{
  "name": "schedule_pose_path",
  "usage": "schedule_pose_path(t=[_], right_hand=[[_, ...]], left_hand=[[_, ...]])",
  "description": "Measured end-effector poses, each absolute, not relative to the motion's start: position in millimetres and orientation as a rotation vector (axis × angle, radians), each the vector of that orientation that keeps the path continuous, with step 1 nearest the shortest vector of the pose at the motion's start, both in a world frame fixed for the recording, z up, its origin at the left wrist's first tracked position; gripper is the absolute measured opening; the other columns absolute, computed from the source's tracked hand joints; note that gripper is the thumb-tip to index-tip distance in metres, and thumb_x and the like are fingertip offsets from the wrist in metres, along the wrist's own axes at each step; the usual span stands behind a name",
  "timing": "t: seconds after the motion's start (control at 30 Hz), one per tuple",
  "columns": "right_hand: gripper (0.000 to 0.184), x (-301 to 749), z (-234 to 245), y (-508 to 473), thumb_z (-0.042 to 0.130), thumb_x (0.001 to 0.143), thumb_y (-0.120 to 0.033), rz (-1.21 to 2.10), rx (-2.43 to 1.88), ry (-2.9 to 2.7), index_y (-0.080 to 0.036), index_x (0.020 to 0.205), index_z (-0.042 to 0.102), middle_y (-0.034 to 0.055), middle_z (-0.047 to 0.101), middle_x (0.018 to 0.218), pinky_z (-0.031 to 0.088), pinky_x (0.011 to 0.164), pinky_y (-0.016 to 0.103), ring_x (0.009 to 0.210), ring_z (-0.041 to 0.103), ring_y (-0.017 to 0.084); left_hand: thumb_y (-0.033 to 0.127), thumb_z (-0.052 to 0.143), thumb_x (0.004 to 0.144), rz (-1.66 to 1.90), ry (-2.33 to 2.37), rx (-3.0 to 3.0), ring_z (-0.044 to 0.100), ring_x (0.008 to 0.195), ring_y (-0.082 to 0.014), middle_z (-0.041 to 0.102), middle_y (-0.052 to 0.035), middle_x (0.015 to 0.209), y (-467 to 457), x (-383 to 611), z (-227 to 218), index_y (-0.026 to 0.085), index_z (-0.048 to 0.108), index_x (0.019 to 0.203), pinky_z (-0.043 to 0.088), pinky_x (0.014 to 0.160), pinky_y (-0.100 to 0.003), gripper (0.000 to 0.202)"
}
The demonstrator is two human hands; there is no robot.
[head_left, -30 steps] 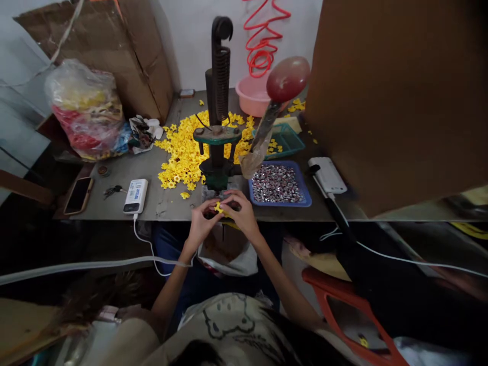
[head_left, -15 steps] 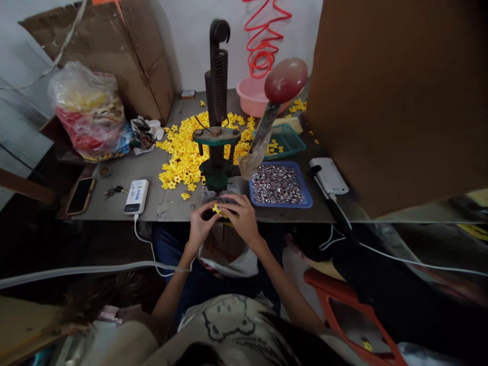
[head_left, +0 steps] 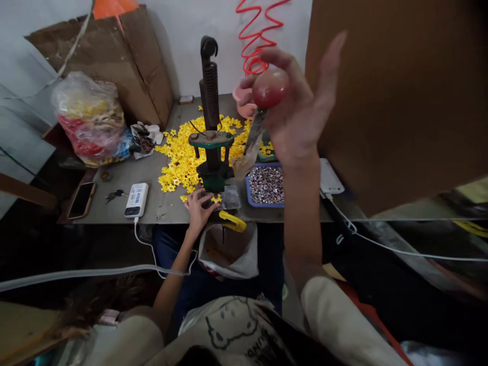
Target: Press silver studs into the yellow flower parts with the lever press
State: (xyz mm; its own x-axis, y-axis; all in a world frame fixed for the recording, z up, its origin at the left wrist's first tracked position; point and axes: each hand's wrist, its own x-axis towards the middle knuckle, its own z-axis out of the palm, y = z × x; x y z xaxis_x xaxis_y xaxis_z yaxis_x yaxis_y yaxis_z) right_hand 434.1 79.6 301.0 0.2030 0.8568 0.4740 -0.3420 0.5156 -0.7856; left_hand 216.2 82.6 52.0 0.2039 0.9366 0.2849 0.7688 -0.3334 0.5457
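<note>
My left hand (head_left: 200, 209) pinches a small yellow star-shaped plastic piece (head_left: 216, 199) under the green head of a hand press (head_left: 214, 180). My right hand (head_left: 299, 114) is raised at the press lever's round red knob (head_left: 270, 89), fingers spread and thumb stretched out. Whether the palm touches the knob cannot be made out. Clear film wraps the lever shaft (head_left: 254, 134). Behind the press lies a heap of similar yellow pieces (head_left: 177, 162). A blue tray (head_left: 248, 195) of small shiny silver parts stands to the right, partly hidden by my right forearm.
A white power bank (head_left: 136, 200), keys (head_left: 114, 194) and a phone (head_left: 82, 200) lie at the left. Below the table edge hangs an open white bag (head_left: 247, 254), near a yellow handle (head_left: 233, 221). Cardboard (head_left: 381, 101) walls off the right side; a pink basin (head_left: 244, 104) stands behind.
My right hand has left the yellow piece and risen to the lever knob. My left hand has moved slightly forward, bringing the piece under the press head.
</note>
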Motion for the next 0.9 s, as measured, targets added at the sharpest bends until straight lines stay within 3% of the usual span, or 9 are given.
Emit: schedule_pose_path(t=[0.13,0.23,0.4,0.47,0.53,0.63,0.7,0.8,0.9], right_hand=[[0.037,391.5,296.7,40.4,0.058,0.088,-0.049,0.607,-0.363,-1.176,-0.021,0.064,0.053,-0.0044,0.044,0.053,0.023,0.037,0.024,0.041,0.033,0.009],[0.034,370.7,263.7,-5.7,0.053,0.091,-0.043,0.434,-0.397,-1.253,-0.024,0.063,0.058,-0.0025,0.050,0.050,0.036,0.045,0.029,0.042,0.042,0.012],[0.042,392.2,235.8,-18.0,0.039,0.093,-0.059,0.557,-0.507,-1.148,-0.028,0.096,0.068,0.0042,0.068,0.087,0.054,0.077,0.039,0.081,0.066,0.021],[0.037,421.6,214.3,-0.3,0.046,0.091,-0.058,0.508,-0.785,-1.123,-0.029,0.105,0.065,0.0050,0.068,0.107,0.052,0.090,0.042,0.100,0.064,0.023],[0.029,455.0,177.8,17.4,0.061,0.085,-0.046,0.390,-1.293,-1.241,-0.024,0.103,0.066,0.0082,0.068,0.108,0.047,0.098,0.045,0.105,0.062,0.026],[0.024,493.8,113.2,32.0,0.072,0.075,-0.036,0.287,-1.778,-1.522,-0.021,0.093,0.070,0.0119,0.070,0.103,0.048,0.092,0.047,0.101,0.062,0.030],[0.018,505.8,82.0,34.3,0.071,0.076,-0.031,0.219,-1.871,-1.626,-0.020,0.090,0.070,0.0114,0.070,0.099,0.049,0.085,0.043,0.097,0.062,0.029],[0.008,508.1,65.7,34.2,0.065,0.081,-0.027,0.139,-1.875,-1.674,-0.021,0.083,0.069,0.0089,0.069,0.087,0.047,0.075,0.036,0.086,0.061,0.025],[0.009,504.6,71.1,34.5,0.060,0.083,-0.025,0.123,-1.875,-1.671,-0.021,0.077,0.065,0.0084,0.068,0.082,0.044,0.071,0.034,0.080,0.059,0.023]], left_hand=[[0.039,0.079,0.076,0.803,1.635,2.207,0.045,0.124,-0.0337,0.057,-0.0102,0.130,87.0,218.5,52.0,0.027,0.077,0.101,0.034,0.100,-0.049,0.027],[0.037,0.078,0.077,0.782,1.639,2.189,0.045,0.124,-0.0349,0.057,-0.0104,0.130,88.9,220.0,55.1,0.026,0.077,0.099,0.035,0.099,-0.050,0.025],[0.036,0.078,0.078,0.851,1.570,2.179,0.048,0.119,-0.0326,0.059,-0.0101,0.123,79.5,212.6,62.8,0.025,0.076,0.101,0.037,0.098,-0.047,0.026],[0.036,0.077,0.078,0.848,1.403,2.188,0.054,0.110,-0.0280,0.062,-0.0087,0.112,62.0,202.3,61.1,0.025,0.075,0.106,0.041,0.094,-0.042,0.029],[0.035,0.077,0.077,0.764,1.201,2.185,0.058,0.099,-0.0243,0.064,-0.0069,0.102,38.5,190.3,55.8,0.026,0.071,0.114,0.044,0.089,-0.038,0.038],[0.033,0.078,0.076,0.648,1.054,2.135,0.059,0.092,-0.0224,0.066,-0.0052,0.097,12.5,174.3,48.0,0.026,0.062,0.128,0.046,0.084,-0.036,0.054],[0.034,0.072,0.082,0.700,1.102,2.083,0.060,0.087,-0.0208,0.066,-0.0045,0.094,15.2,164.3,47.9,0.024,0.064,0.123,0.047,0.081,-0.034,0.043],[0.033,0.058,0.090,0.957,1.428,2.048,0.059,0.088,-0.0209,0.064,-0.0078,0.099,51.6,148.1,53.2,0.021,0.068,0.109,0.048,0.082,-0.034,0.024],[0.032,0.067,0.083,1.011,1.662,2.088,0.059,0.094,-0.0242,0.062,-0.0114,0.106,99.8,134.5,54.9,0.017,0.066,0.115,0.047,0.087,-0.037,0.035]])
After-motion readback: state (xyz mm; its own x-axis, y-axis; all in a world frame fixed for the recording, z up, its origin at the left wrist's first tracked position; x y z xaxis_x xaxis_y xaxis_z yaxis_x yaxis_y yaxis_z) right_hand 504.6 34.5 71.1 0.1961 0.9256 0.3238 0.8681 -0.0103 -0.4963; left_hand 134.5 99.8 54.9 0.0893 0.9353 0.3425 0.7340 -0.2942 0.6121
